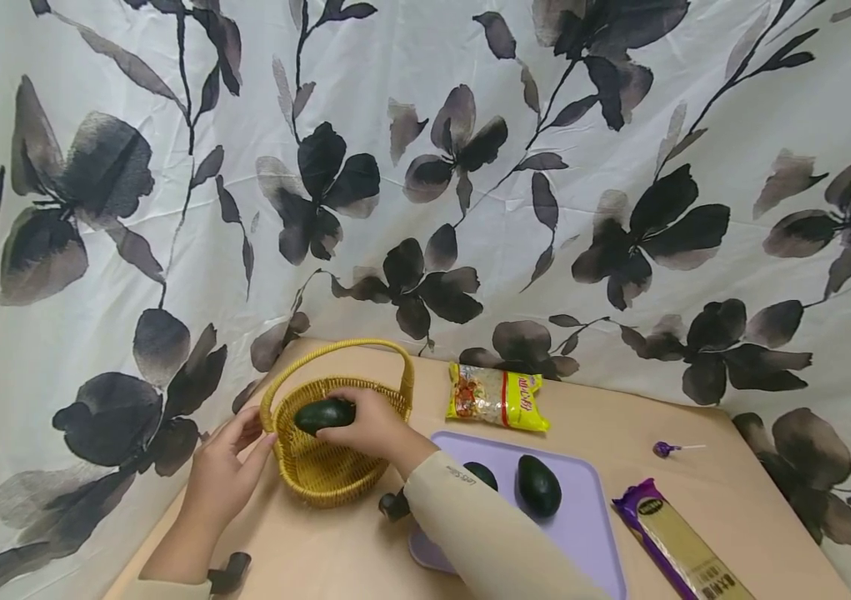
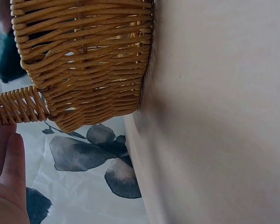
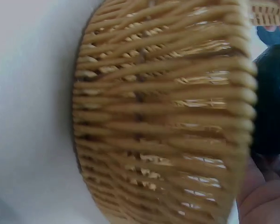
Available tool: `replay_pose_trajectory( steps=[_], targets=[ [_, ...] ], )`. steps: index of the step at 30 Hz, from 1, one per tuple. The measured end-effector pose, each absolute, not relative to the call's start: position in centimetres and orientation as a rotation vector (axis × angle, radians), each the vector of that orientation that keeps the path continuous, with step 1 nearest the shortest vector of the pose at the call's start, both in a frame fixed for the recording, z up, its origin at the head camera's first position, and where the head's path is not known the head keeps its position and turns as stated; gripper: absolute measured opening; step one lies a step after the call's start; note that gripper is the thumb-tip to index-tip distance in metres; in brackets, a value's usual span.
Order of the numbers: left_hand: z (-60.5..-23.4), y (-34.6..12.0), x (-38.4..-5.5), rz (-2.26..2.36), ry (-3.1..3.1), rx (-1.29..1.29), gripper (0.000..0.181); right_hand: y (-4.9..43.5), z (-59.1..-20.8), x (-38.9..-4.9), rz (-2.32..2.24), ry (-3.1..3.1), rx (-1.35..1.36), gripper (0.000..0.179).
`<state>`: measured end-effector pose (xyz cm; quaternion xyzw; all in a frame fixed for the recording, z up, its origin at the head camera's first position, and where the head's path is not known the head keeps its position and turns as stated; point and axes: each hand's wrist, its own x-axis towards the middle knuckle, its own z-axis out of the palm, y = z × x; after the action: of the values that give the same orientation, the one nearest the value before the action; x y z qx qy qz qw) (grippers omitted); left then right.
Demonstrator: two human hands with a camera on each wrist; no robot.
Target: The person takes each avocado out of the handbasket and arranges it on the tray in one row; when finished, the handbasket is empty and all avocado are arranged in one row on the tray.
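My right hand (image 1: 374, 425) grips a dark green avocado (image 1: 324, 414) over the yellow wicker basket (image 1: 327, 492). In the right wrist view the avocado (image 3: 273, 100) shows at the rim of the basket (image 3: 163, 112), fingers and thumb around it. My left hand (image 1: 230, 462) is at the basket's left side, fingertips right at the base of its handle (image 1: 266, 408). The left wrist view shows the fingers (image 2: 14, 158) of that hand nearly straight beneath the handle (image 2: 18, 106). Another avocado (image 1: 538, 486) lies on the lilac tray (image 1: 605, 533), and one more (image 1: 481, 475) is partly hidden by my right sleeve.
Behind the tray lies a yellow food packet (image 1: 496, 397). On the right are a purple lollipop (image 1: 665, 449) and a long purple-and-gold packet (image 1: 680, 537). A floral curtain (image 1: 425, 208) hangs along the back edge of the table (image 1: 335, 550).
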<state>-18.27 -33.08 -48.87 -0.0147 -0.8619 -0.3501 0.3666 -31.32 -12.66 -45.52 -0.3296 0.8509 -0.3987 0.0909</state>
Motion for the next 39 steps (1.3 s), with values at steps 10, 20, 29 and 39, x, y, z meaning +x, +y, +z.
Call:
replay_pose_trajectory(
  steps=[10, 20, 29, 39],
  targets=[
    [-48.9, -33.3, -18.4, -0.884, -2.209, -0.024, 0.049, -9.8, -44.3, -31.1, -1.411, 2.418, -0.945, 0.052],
    [-48.7, -33.0, -18.4, -0.893, -2.214, -0.031, 0.050, -5.1, -43.2, -30.2, -1.546, 2.416, -0.888, 0.057],
    [-48.8, -32.9, -18.3, -0.890, -2.198, -0.033, 0.050, 0.1, -43.3, -29.5, -1.729, 2.371, -0.723, 0.055],
    [-48.9, -32.7, -18.4, -0.912, -2.186, -0.028, 0.051, 5.3, -43.7, -28.9, -1.856, 2.437, -0.553, 0.054]
  ],
)
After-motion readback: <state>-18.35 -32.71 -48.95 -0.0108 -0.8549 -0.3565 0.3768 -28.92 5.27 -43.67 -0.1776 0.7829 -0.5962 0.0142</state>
